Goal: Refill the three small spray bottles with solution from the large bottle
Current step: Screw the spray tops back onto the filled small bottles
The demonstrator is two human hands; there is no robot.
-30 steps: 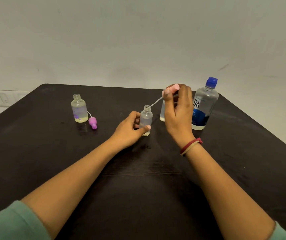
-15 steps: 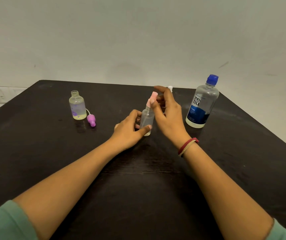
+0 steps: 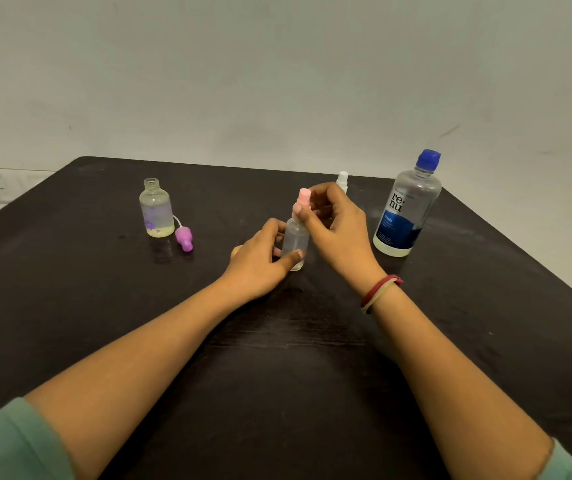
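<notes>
The large bottle [image 3: 406, 206] carries a label reading "re-nu" in dark letters, with "fresh" in white on the blue band below; smaller print is illegible.

A: We list the table [image 3: 104, 306] as black, the wall [image 3: 277, 81] as pale grey-white.

B: We enter the large bottle [image 3: 406, 209]: clear, with a blue cap [image 3: 428, 159] and a dark blue label lettered in white; black letters sit above it.

A: Centre spray bottle [image 3: 295, 240]: clear, pink spray head [image 3: 303, 197]. Behind it we note a white spray head [image 3: 342, 178].

B: Left bottle [image 3: 155, 211]: clear, yellowish liquid at the bottom, purple flower print. Loose pump [image 3: 184, 238] beside it: purple.

A: We add a red and tan wristband [image 3: 380, 292] and green sleeves [image 3: 7, 445].
</notes>
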